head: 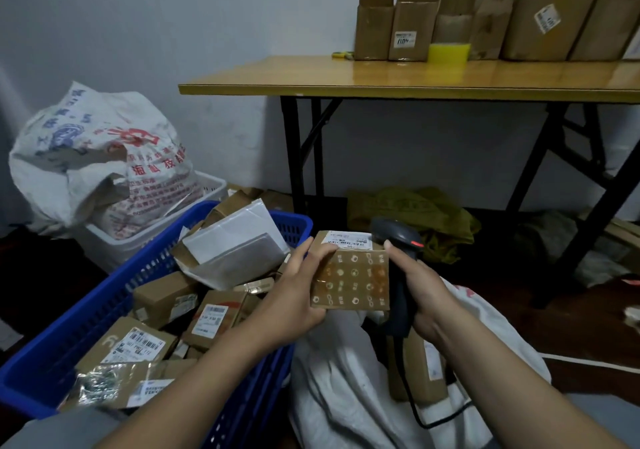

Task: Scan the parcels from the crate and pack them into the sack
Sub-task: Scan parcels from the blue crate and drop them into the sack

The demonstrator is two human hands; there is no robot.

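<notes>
My left hand point(298, 289) grips a small cardboard parcel point(353, 278) wrapped in printed tape, its white label facing up. My right hand point(419, 289) holds a dark barcode scanner point(398, 240) by the handle, its head over the parcel's label with a red light showing. Both are above the open white sack point(349, 379), where a brown box point(419, 372) lies inside. The blue crate point(93, 324) on the left is piled with several labelled parcels.
A full printed sack point(100, 157) sits in a white basket point(145, 237) behind the crate. A folding table point(398, 77) with several cardboard boxes stands ahead. An olive bag point(415, 209) lies under it. The scanner's cable point(429, 417) runs across the sack.
</notes>
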